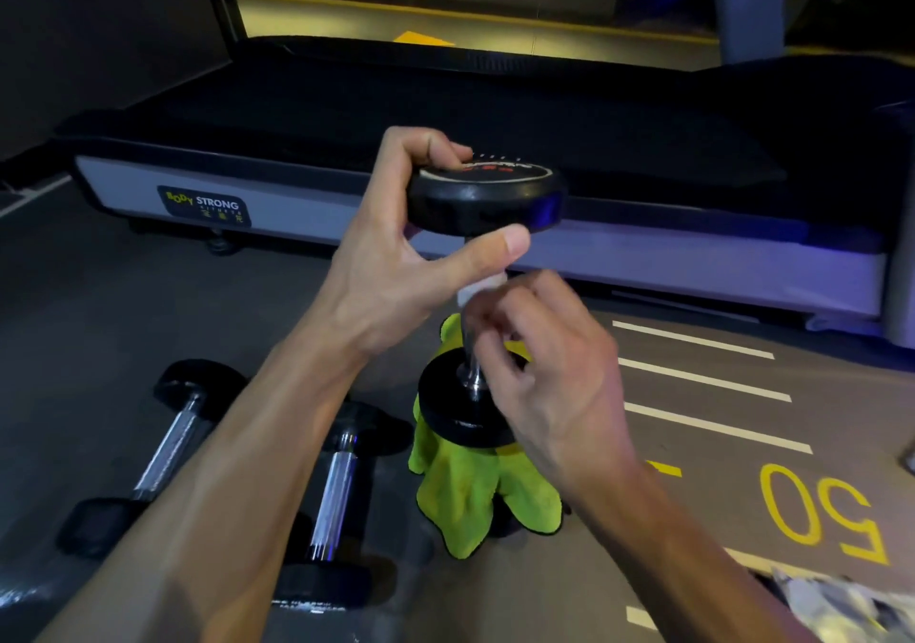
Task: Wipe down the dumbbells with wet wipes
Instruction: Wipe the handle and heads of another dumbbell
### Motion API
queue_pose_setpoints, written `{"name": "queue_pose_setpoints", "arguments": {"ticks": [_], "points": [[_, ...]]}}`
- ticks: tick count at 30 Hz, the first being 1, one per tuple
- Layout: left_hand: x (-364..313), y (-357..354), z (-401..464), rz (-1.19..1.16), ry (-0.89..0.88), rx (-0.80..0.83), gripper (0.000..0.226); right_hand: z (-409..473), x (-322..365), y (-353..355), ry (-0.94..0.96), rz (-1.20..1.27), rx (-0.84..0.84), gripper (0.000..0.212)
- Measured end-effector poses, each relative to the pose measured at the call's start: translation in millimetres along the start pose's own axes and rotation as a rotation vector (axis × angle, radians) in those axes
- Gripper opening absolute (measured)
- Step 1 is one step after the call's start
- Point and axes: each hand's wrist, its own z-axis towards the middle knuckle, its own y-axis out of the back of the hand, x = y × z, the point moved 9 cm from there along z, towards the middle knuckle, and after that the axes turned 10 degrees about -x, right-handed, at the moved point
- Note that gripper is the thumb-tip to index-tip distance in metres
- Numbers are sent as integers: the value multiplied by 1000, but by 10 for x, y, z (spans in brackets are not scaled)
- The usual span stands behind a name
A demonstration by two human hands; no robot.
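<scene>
A black round-headed dumbbell [487, 199] stands upright, its lower head on a lime-green cloth [460, 499]. My left hand [396, 266] grips the top head, fingers over the top face and thumb under the rim. My right hand [539, 360] is curled around the chrome handle with a white wet wipe [470, 293] wrapped between fingers and bar. Two other dumbbells lie flat on the floor at the left, one [168, 449] further left and one [336, 509] partly under my left forearm.
A treadmill [208, 206] with a grey side rail runs across the back. The grey floor has white stripes [703, 380] and a yellow "50" [822, 513] at the right. A crinkled wipe packet [832, 603] lies at the lower right edge.
</scene>
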Motion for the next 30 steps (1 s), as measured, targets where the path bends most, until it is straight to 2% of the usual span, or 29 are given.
{"name": "queue_pose_setpoints", "arguments": {"ticks": [3, 8, 13, 14, 17, 19, 21, 23, 27, 30], "points": [[37, -29, 51, -10, 22, 11, 55, 2, -36, 41, -5, 31, -58, 8], [143, 1, 119, -35, 112, -17, 30, -229, -74, -9, 12, 48, 87, 11], [194, -21, 142, -43, 171, -16, 30, 297, 19, 126, 40, 39, -116, 17], [193, -17, 146, -48, 166, -20, 30, 218, 36, 93, 64, 10, -89, 22], [215, 18, 149, -63, 172, -36, 28, -187, 61, -111, 156, -113, 138, 36], [216, 8, 142, -59, 178, -37, 26, -169, 21, -123, 156, -109, 157, 31], [223, -1, 135, -55, 189, -40, 25, 77, -22, -9, 58, -20, 13, 20], [217, -7, 133, -47, 190, -43, 27, 249, -144, 88, -138, 110, -103, 12], [183, -10, 118, -76, 162, -50, 25, 36, -587, -26, -689, 463, -78, 9], [165, -40, 117, -100, 163, -43, 16, -32, -717, -37, -920, 693, -46, 14]]}}
